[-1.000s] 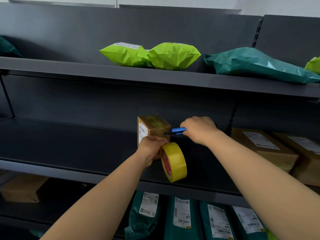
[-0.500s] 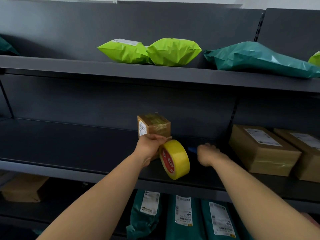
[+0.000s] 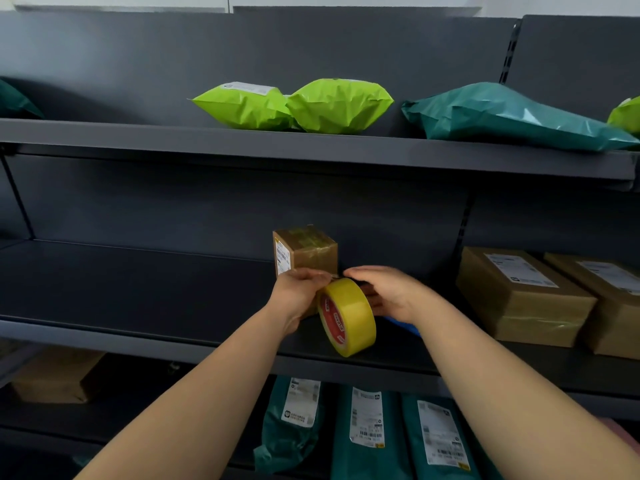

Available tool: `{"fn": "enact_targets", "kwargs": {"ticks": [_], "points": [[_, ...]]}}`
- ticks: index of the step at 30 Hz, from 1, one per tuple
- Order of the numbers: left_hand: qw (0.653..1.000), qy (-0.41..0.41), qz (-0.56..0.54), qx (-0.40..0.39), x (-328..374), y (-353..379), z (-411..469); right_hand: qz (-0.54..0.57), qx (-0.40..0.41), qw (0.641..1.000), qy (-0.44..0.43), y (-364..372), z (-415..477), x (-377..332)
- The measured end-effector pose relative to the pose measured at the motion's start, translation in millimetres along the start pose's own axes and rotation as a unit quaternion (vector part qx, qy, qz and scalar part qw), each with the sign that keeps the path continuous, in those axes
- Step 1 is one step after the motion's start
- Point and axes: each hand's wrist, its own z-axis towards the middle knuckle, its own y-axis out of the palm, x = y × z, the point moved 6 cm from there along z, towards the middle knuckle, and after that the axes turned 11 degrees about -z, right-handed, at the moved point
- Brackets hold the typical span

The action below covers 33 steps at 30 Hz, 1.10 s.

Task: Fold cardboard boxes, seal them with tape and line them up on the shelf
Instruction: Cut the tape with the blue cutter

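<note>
A small taped cardboard box [image 3: 311,251] with a white label stands on the dark middle shelf [image 3: 138,282]. Just in front of it my left hand [image 3: 298,292] grips a yellow tape roll [image 3: 353,313] with a red core, held on edge above the shelf's front lip. My right hand [image 3: 388,292] reaches over the roll's far side with straight fingers that touch it. A blue cutter [image 3: 403,325] lies on the shelf under my right wrist, mostly hidden.
Two larger labelled cardboard boxes [image 3: 519,296] sit on the middle shelf at the right. Lime mailer bags [image 3: 294,105] and a teal one [image 3: 502,116] lie on the top shelf. Teal labelled bags [image 3: 367,427] and a box [image 3: 59,375] fill the bottom shelf.
My right hand held the blue cutter at the box, lowered it onto the shelf and let it go, then came back to the tape roll. My left hand stayed put.
</note>
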Motion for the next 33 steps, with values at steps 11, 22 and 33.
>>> {"fn": "enact_targets", "kwargs": {"ticks": [11,22,33], "points": [[0.981,0.103,0.166,-0.006,18.0,-10.2,-8.6,0.056,-0.007,0.997,0.043,21.5,1.1,-7.9],[0.767,0.321,0.553,-0.054,87.7,16.5,16.1,0.033,0.054,0.998,0.024,13.2,4.3,-0.7],[0.780,0.264,0.565,-0.043,56.0,20.6,48.5,0.070,0.117,0.990,-0.015,1.4,-5.1,5.9]]}}
